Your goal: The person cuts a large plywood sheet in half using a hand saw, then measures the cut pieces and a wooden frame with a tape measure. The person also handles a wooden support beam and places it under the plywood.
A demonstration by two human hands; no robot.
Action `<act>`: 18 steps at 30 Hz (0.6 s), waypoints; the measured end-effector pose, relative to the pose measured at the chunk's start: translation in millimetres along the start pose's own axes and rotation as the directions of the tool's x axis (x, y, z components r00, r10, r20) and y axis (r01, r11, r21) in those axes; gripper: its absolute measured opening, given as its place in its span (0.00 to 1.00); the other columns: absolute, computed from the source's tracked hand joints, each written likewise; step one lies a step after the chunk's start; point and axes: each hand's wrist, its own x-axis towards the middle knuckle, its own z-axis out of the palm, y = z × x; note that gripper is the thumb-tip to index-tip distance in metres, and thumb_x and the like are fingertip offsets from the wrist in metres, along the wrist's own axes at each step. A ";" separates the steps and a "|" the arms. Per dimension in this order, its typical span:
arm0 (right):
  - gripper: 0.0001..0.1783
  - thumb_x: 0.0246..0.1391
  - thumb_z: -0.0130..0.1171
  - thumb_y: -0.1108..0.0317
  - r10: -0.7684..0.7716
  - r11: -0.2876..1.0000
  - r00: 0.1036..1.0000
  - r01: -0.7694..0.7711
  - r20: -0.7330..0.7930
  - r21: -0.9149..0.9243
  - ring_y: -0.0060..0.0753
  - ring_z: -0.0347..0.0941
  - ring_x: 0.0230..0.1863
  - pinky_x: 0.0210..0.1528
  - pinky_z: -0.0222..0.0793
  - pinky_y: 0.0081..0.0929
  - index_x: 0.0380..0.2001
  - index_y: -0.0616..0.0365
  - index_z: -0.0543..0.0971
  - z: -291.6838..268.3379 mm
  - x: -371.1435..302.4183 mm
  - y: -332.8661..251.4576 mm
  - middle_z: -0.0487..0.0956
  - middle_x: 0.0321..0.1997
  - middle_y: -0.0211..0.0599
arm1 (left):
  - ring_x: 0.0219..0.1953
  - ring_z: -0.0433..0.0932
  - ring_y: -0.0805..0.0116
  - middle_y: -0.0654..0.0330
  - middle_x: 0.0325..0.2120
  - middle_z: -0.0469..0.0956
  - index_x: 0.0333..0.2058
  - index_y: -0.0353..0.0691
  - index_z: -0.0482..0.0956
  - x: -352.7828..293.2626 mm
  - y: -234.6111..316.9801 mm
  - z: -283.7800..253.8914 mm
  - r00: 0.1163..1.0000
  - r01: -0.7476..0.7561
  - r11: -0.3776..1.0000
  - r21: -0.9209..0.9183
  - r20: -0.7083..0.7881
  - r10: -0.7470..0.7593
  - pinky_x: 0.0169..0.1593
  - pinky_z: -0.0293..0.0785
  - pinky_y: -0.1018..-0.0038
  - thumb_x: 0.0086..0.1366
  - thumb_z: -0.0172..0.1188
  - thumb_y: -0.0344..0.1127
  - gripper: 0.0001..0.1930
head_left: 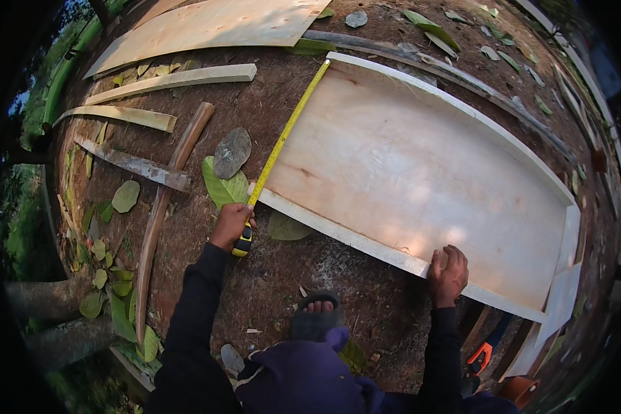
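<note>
Head cam, tape meas. (243, 241) clasped in L hand (233, 225), blade (283, 141) run along panel (421, 172) end, near rail (352, 239) touched by R hand (449, 276), grip unclear.

The tape measure (243, 243) is yellow and black, its blade (290, 131) yellow with dark ticks; the plywood panel (407, 186) pale tan, brown-streaked; the handsaw handle (486, 350) orange, seemingly black-edged.

- Daylight, dappled over the framed plywood panel (421, 179), glaring palely toward its 5 o'clock side.
- Soft shadows mottle the plywood sheet (207, 29) at 11 o'clock.
- Foliage (26, 238) at 9 o'clock: dim, blurry.
- Fisheye bowing bends straight edges; black vignette rings the view.
</note>
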 end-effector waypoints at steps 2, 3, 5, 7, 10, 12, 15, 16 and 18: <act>0.13 0.57 0.66 0.60 -0.002 1.000 1.000 0.002 -0.003 -0.003 0.43 0.79 0.56 0.54 0.73 0.43 0.42 0.54 0.83 1.8 0.3 3.3 0.84 0.52 0.36 | 0.23 0.76 0.75 0.62 0.22 0.80 0.32 0.36 0.79 2.1 1.7 -2.6 1.000 0.014 1.000 0.006 0.014 -0.014 0.30 0.72 0.73 0.76 0.56 0.39 0.15; 0.13 0.57 0.66 0.60 -0.005 1.000 1.000 0.005 -0.005 -0.003 0.44 0.79 0.55 0.54 0.74 0.43 0.42 0.54 0.83 2.3 0.3 3.8 0.85 0.52 0.36 | 0.23 0.76 0.75 0.62 0.23 0.80 0.32 0.36 0.79 4.2 0.8 -4.1 1.000 0.015 1.000 0.009 0.020 -0.016 0.30 0.72 0.73 0.76 0.56 0.39 0.15; 0.12 0.57 0.66 0.60 -0.011 1.000 1.000 0.011 -0.009 -0.004 0.44 0.79 0.55 0.54 0.74 0.42 0.41 0.54 0.83 2.9 -0.2 4.5 0.85 0.51 0.36 | 0.23 0.76 0.75 0.62 0.23 0.80 0.32 0.36 0.79 7.4 -4.9 -6.7 0.999 0.023 1.000 0.005 0.030 -0.023 0.29 0.72 0.73 0.76 0.56 0.39 0.15; 0.12 0.57 0.66 0.60 -0.009 1.000 1.000 0.009 -0.001 -0.005 0.44 0.79 0.55 0.54 0.74 0.42 0.40 0.54 0.83 2.9 0.6 3.9 0.85 0.51 0.36 | 0.22 0.75 0.74 0.61 0.22 0.80 0.32 0.34 0.79 8.4 -5.0 -7.7 0.999 0.035 0.999 -0.013 0.039 -0.035 0.29 0.71 0.73 0.77 0.55 0.38 0.15; 0.12 0.57 0.66 0.60 -0.007 1.000 1.000 0.007 -0.005 -0.001 0.44 0.79 0.55 0.54 0.74 0.42 0.40 0.54 0.84 1.6 1.0 2.5 0.85 0.51 0.37 | 0.22 0.76 0.74 0.61 0.22 0.80 0.33 0.33 0.80 14.3 -12.1 -10.1 0.999 0.018 0.999 -0.037 0.051 -0.016 0.29 0.71 0.73 0.77 0.54 0.37 0.15; 0.11 0.57 0.66 0.60 -0.006 1.000 1.000 0.006 -0.009 0.002 0.44 0.79 0.55 0.54 0.74 0.42 0.40 0.54 0.84 1.8 1.0 1.0 0.85 0.50 0.37 | 0.23 0.77 0.73 0.61 0.22 0.80 0.33 0.33 0.80 16.9 -15.8 -13.3 0.998 0.022 0.998 -0.058 0.063 -0.018 0.29 0.72 0.73 0.77 0.55 0.37 0.15; 0.11 0.57 0.66 0.60 -0.001 1.000 1.000 0.001 -0.008 0.003 0.45 0.79 0.55 0.54 0.74 0.43 0.40 0.53 0.84 1.9 1.0 0.6 0.85 0.50 0.37 | 0.24 0.78 0.73 0.61 0.23 0.80 0.34 0.33 0.80 19.6 -15.8 -17.1 0.994 0.064 0.994 -0.094 0.098 -0.055 0.30 0.74 0.74 0.77 0.55 0.37 0.14; 0.11 0.57 0.66 0.61 -0.001 1.000 1.000 0.001 -0.004 0.008 0.45 0.79 0.55 0.54 0.74 0.43 0.40 0.53 0.84 2.1 1.2 2.0 0.85 0.50 0.37 | 0.24 0.78 0.73 0.61 0.23 0.80 0.34 0.33 0.80 19.9 -15.0 -18.6 0.992 0.078 0.992 -0.103 0.109 -0.066 0.31 0.75 0.74 0.77 0.55 0.37 0.14; 0.11 0.57 0.66 0.61 0.002 1.000 1.000 -0.002 0.001 0.009 0.45 0.80 0.54 0.54 0.74 0.43 0.40 0.53 0.84 1.3 1.4 3.1 0.85 0.50 0.37 | 0.25 0.79 0.73 0.61 0.23 0.80 0.34 0.33 0.80 20.3 -12.2 -19.4 0.989 0.096 0.989 -0.113 0.127 -0.081 0.31 0.76 0.74 0.77 0.55 0.37 0.14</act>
